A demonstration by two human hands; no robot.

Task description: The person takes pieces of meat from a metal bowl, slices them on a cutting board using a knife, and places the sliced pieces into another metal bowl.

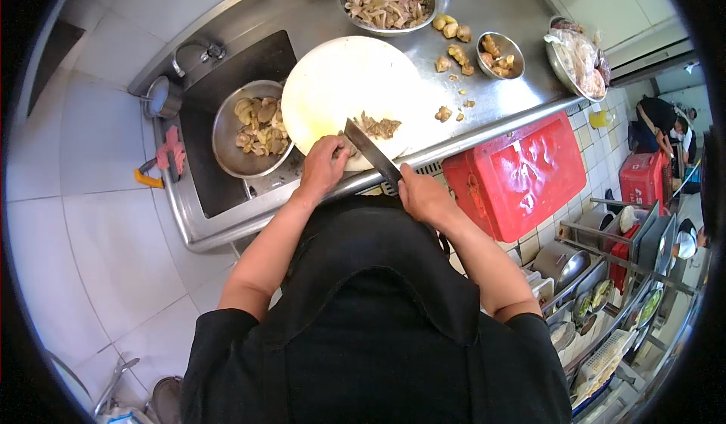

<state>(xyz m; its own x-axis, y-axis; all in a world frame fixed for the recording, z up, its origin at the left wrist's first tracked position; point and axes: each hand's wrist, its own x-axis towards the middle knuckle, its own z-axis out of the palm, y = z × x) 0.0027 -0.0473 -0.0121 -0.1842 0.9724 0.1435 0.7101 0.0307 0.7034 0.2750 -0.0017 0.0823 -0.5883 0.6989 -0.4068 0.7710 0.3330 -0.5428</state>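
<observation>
My right hand (422, 196) grips the handle of a kitchen knife (367, 150), whose broad blade lies over the front of a round white cutting board (340, 69). My left hand (325, 165) is closed at the board's front edge, left of the blade; its fingers are curled, and whatever they hold is hidden. Just right of the blade sits a small heap of brownish cut pieces (380, 127). Left of the board, a steel bowl (219, 140) in the sink holds pale brown pieces (261, 125), perhaps mushrooms.
Behind the board stands a bowl of sliced strips (387, 4). Ginger lumps (454, 57) lie on the steel counter near a small bowl (516, 50). A bowl with plastic bags (578, 61) sits at the far right. Below are a red crate (522, 171) and racks; a person (658, 118) bends farther off.
</observation>
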